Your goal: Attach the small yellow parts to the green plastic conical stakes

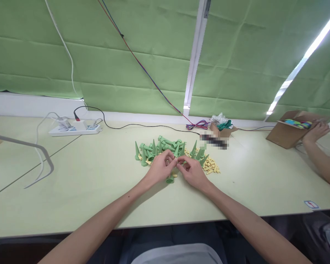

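Observation:
My left hand (162, 167) and my right hand (191, 170) meet in the middle of the table, fingertips pinched together. Whatever lies between the fingers is too small and covered to make out. Just behind the hands spreads a pile of green plastic spikes (169, 142); some stand upright like cones, others lie on their sides. Small yellow plastic pieces (210, 165) form a heap to the right of my right hand, and a few are scattered at the left among the spikes. Below my fingers one green part (169, 179) lies with its round open end facing me.
A white power strip (75, 128) with plugs sits back left; a bent grey bar (44, 152) crosses the left side. At the back are bundled wires (198, 125) and a small carton (221, 129). At right, another person's hand (317, 131) touches a cardboard box (286, 134).

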Available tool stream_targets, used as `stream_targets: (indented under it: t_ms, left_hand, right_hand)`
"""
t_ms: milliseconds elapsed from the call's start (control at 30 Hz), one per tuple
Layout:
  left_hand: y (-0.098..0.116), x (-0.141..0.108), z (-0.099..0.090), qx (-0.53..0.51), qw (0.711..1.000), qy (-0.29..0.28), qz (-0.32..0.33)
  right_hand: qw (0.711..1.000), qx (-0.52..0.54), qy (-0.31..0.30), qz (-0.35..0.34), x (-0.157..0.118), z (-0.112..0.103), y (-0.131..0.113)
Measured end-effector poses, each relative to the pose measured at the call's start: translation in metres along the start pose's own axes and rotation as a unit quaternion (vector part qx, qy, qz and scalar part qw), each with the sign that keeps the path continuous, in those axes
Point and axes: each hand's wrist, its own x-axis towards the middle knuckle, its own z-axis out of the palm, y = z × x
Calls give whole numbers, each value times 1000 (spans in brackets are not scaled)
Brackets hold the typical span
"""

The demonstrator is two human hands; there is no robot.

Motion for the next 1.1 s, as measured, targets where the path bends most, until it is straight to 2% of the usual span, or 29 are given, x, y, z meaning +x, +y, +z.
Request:
stream_targets:
  t_ms: [267,633,967,1100]
  left_hand:
    - [-6,3,0,-19,999,19,20]
    - [-2,1,0,-43,999,10,24]
    - [-1,1,0,-4,1000,7,30]
    - [-2,2,1,15,999,28,28]
  right_hand:
    - [1000,10,4,1,0,-1,-2]
    - [1000,24,9,0,0,-1,-2]
    - [1000,14,19,9,1,-1,-3]
    - [1000,7,27,-1,1,-1,-4]
